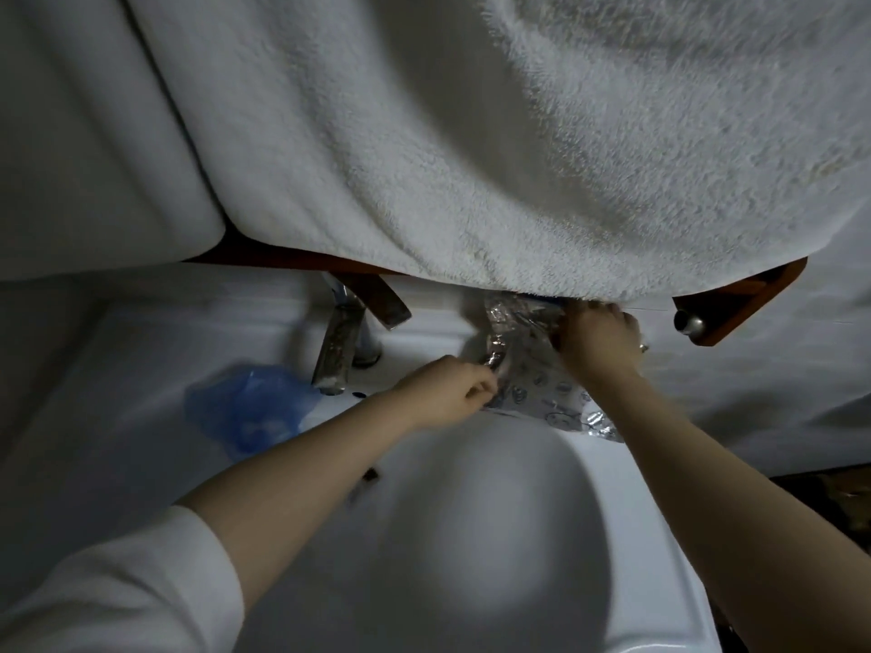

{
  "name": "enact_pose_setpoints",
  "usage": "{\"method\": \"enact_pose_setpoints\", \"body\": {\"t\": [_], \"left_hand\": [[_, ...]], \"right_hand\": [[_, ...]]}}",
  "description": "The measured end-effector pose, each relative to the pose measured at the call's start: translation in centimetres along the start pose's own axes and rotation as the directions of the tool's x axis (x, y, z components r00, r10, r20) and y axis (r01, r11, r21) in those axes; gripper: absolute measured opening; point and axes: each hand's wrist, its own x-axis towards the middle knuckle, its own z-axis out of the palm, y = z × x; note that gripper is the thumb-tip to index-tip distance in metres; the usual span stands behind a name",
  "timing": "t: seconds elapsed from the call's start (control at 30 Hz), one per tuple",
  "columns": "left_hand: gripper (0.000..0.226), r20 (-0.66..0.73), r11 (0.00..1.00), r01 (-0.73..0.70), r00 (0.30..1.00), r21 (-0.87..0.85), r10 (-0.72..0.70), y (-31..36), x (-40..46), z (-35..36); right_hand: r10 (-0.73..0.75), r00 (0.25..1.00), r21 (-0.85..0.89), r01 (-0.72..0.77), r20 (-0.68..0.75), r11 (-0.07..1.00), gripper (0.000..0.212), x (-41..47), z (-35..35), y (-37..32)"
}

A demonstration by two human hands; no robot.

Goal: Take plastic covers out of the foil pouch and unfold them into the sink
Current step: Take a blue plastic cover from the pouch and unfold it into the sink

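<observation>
A crinkled silver foil pouch [528,365] with small blue print lies on the back rim of the white sink [462,534], right of the tap. My left hand [447,393] pinches the pouch's left edge near its open mouth. At the pouch's far right end, under the towel's hem, my right hand [598,341] grips it with curled fingers. A crumpled blue plastic cover [250,407] lies on the sink's left rim, beside the tap. The pouch's inside is hidden.
A chrome tap [339,346] stands at the back of the basin. A large white towel [518,157] hangs low from a brown wooden shelf [735,299] over the pouch. A second white towel [85,134] hangs at left. A small dark thing [370,474] lies on the rim.
</observation>
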Motion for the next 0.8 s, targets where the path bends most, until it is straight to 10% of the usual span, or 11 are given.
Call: {"method": "enact_pose_setpoints", "body": {"t": [0.3,0.5,0.63,0.8], "left_hand": [[0.021,-0.008,0.94,0.305,0.952,0.152,-0.307,-10.0,-7.0,-0.6],[0.028,-0.408,0.859,0.251,0.911,0.446,-0.055,-14.7,-11.3,-1.8],[0.073,-0.349,0.751,0.486,0.868,0.447,-0.353,-18.6,-13.0,-3.9],[0.012,-0.201,0.912,0.4,0.904,0.085,-0.378,-20.5,-14.1,-5.4]], "right_hand": [[-0.283,0.888,0.259,0.387,-0.363,0.885,0.029,-4.9,-0.2,-7.8],[-0.341,0.935,0.41,0.35,-0.098,0.843,0.019,-9.1,2.0,-13.7],[-0.217,0.972,0.481,0.147,0.092,0.864,0.02,-9.9,3.3,-16.5],[-0.218,0.869,0.481,-0.027,0.444,0.876,0.025,-11.5,4.5,-18.9]]}}
